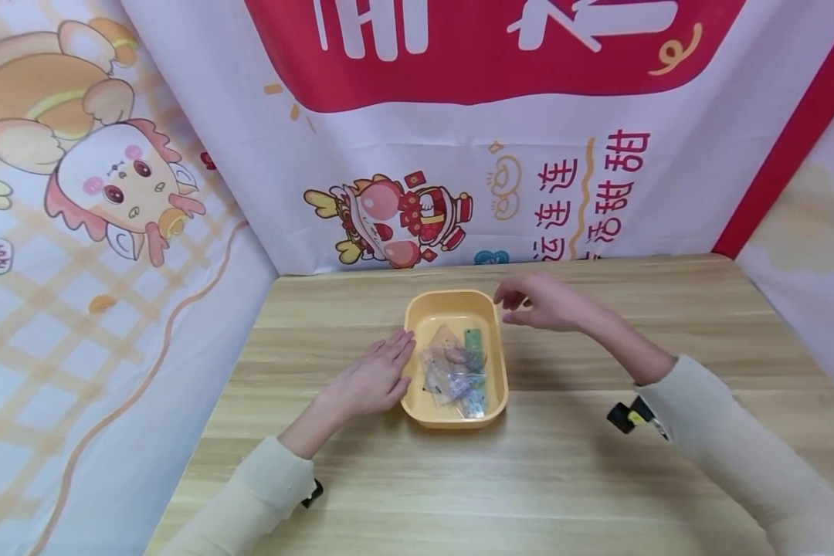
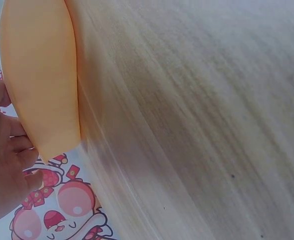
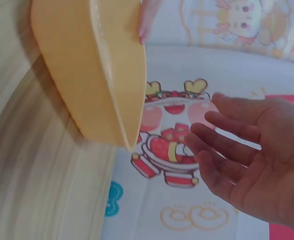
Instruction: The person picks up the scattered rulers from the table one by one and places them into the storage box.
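A yellow plastic tray (image 1: 456,424) stands on the wooden table, with several small clear plastic packets (image 1: 452,378) and a green strip (image 1: 472,340) lying inside. My left hand (image 1: 368,378) rests its fingertips on the tray's left rim, fingers fairly straight. My right hand (image 1: 545,303) hovers just beyond the tray's upper right corner, holding nothing, its fingers loosely bent. In the right wrist view that hand (image 3: 261,155) is apart from the tray (image 3: 77,65). The left wrist view shows the tray's outer wall (image 2: 42,75) beside the left hand (image 2: 9,155). What the packets contain is too small to tell.
The wood-grain table (image 1: 563,479) meets a printed cloth backdrop (image 1: 403,131) behind the tray. Another printed cloth (image 1: 111,309) hangs along the left side. Dark wrist devices (image 1: 625,417) sit by both sleeves.
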